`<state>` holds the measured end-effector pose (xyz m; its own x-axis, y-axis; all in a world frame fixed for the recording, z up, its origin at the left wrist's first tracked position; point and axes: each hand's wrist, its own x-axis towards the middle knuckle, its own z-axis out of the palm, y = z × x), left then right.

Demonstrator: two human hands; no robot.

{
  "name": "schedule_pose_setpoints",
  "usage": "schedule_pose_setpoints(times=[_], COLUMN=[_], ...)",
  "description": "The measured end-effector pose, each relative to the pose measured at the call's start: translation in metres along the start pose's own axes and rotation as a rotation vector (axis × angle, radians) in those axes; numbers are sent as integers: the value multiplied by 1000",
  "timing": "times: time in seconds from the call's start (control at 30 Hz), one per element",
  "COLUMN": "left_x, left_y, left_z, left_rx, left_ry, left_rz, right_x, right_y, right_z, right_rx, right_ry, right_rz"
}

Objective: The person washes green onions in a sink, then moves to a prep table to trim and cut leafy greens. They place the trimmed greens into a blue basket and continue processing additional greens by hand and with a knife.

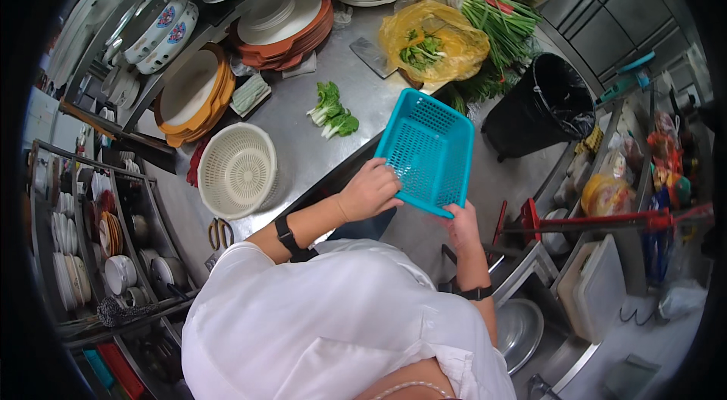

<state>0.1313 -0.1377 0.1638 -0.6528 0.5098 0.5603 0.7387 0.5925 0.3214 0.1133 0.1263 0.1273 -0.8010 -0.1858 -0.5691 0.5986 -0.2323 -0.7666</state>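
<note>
A teal perforated plastic basket is held tilted in front of me, beyond the table's near edge. My right hand grips its near right corner, thumb over the rim. My left hand is curled at the near left rim, its fingertips partly hidden. No food shows inside the basket. Leafy greens with white stems lie on the stainless steel table, left of the basket. A round cream plastic colander stands closer to me on the left.
Cleaver lies beside a yellow plastic bag holding greens. A black lined bin stands to the right. Orange-rimmed dishes and a folded cloth line the back. Scissors rest near the front left edge.
</note>
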Motion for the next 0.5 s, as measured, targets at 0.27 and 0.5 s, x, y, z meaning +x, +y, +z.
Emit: schedule_pose_setpoints(times=[0.27,0.5], left_x=[-26,-71], left_y=[-201,-308], left_z=[-4,23], left_rx=[427,228], left_ry=[-514,-243], left_rz=[-1079,-1078], right_x=[122,218], right_y=[-75,-99], right_z=[16,63], right_rx=[-563,-674], right_ry=[70,-145], right_rz=[-225,-169])
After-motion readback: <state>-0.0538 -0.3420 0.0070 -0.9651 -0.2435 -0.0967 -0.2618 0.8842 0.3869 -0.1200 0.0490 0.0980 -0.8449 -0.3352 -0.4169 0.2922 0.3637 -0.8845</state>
